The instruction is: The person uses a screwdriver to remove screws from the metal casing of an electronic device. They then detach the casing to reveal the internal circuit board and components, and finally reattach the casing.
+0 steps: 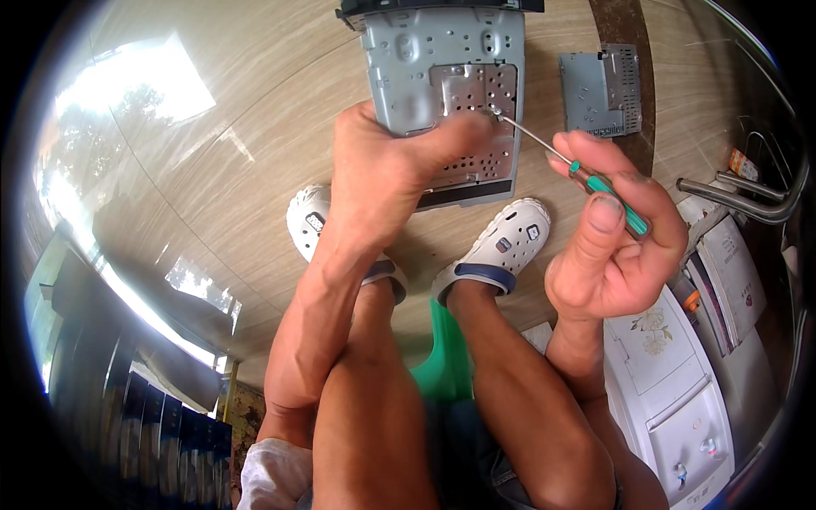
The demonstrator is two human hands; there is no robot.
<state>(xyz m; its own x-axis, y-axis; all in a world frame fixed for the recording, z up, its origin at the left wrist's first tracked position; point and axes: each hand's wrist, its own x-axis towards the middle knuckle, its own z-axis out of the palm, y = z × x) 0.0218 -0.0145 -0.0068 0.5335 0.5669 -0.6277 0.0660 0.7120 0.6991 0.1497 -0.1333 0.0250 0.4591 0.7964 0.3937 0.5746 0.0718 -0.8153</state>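
Observation:
A silver metal box-shaped device [399,76], perhaps a car stereo unit, stands over the floor in front of my feet, with a black edge along its far end. Its upper face carries a perforated plate [501,153]. My left hand [382,161] grips the left side of the device, its thumb laid across the plate and its other fingers hidden underneath. Between the thumb and fingers of my right hand [616,246] is a small screwdriver [605,185] with a green and dark handle. Its thin shaft slants to the plate, the tip meeting it beside my left thumb.
A loose metal cover [586,93] lies on the tiled floor at the right. White clogs [501,246] are on my feet. A green stool [450,357] shows between my legs. White plastic drawers [671,374] and metal tubing [739,200] stand at the right; dark boxes [161,433] line the lower left.

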